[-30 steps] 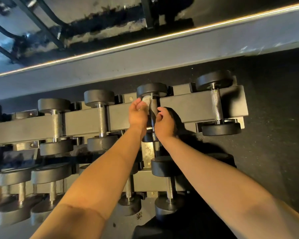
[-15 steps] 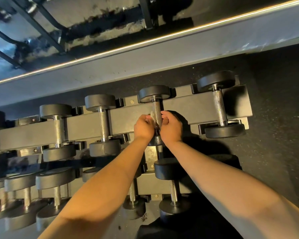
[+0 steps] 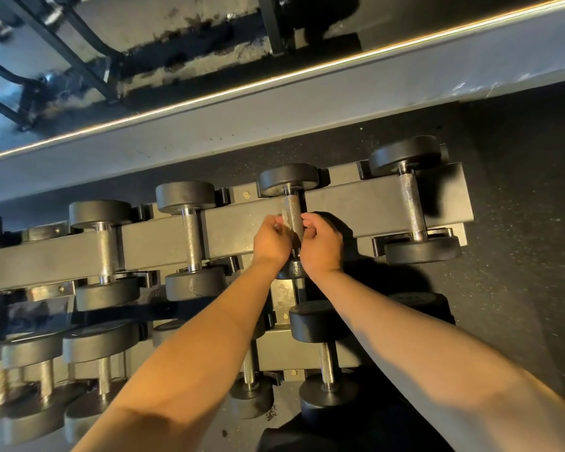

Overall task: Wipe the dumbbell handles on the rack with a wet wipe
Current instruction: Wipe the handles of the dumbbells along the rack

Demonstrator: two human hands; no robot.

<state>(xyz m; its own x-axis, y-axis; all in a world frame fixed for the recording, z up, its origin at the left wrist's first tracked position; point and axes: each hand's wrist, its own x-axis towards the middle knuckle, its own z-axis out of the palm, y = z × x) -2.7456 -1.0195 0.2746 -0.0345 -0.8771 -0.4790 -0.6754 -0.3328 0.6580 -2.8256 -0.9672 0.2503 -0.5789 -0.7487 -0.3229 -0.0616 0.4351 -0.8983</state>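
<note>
A dark speckled floor (image 3: 519, 305) ran out past the right end of the rack (image 3: 356, 207), open ground up to a grey ledge (image 3: 274, 125) edged with a light strip. On the top tier, the dumbbell handle (image 3: 293, 212) stood between both hands. The left hand (image 3: 271, 239) pinched a pale wet wipe (image 3: 283, 220) against it; the right hand (image 3: 322, 243) curled round the handle's other side. Neighbouring dumbbells (image 3: 190, 236) crowded the left.

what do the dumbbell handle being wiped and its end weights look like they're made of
Dumbbell handle: likely steel, bright silvery finish, cross-hatched knurling visible. End weights: matte black with a faintly pebbled surface and no shine, probably rubber or urethane coating; the core is hidden.
</note>
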